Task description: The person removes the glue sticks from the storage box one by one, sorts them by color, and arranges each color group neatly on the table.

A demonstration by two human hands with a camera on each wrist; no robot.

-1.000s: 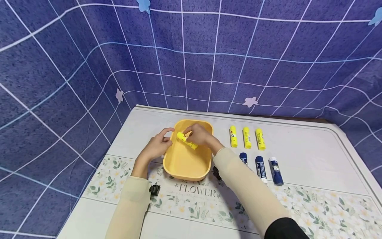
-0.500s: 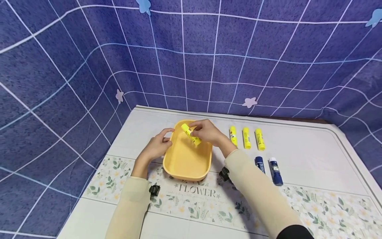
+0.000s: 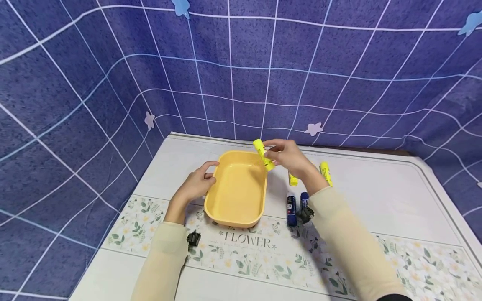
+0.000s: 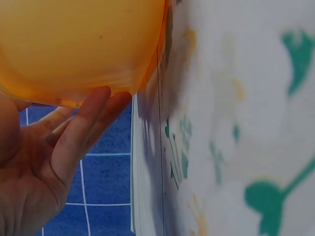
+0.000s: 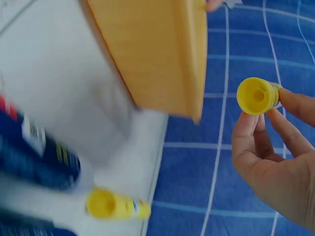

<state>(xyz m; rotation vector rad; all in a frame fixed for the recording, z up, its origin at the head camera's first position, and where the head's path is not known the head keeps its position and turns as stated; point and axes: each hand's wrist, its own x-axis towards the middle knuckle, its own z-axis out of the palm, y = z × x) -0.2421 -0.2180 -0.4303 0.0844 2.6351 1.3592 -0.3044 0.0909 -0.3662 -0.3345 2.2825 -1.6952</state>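
My right hand (image 3: 288, 156) pinches a yellow glue stick (image 3: 263, 154) between thumb and fingers. In the head view the stick tilts and overlaps the far right corner of the yellow plastic bin (image 3: 237, 196); the right wrist view shows its hollow round end (image 5: 257, 96). My left hand (image 3: 196, 184) holds the bin's left rim. Seen from the left wrist, the left fingers (image 4: 81, 130) lie against the bin's outer wall. Nothing lies on the bin's visible floor.
Right of the bin lie a yellow glue stick (image 3: 293, 179) and another yellow one (image 3: 326, 172), partly behind the right hand and arm. Nearer are a dark blue glue stick (image 3: 291, 209) and a second blue one (image 3: 304, 200). The right sleeve covers the table beyond.
My right hand has lifted the yellow glue stick out of the bin and carried it right, to above the rim. The left hand stays at the bin's rim.
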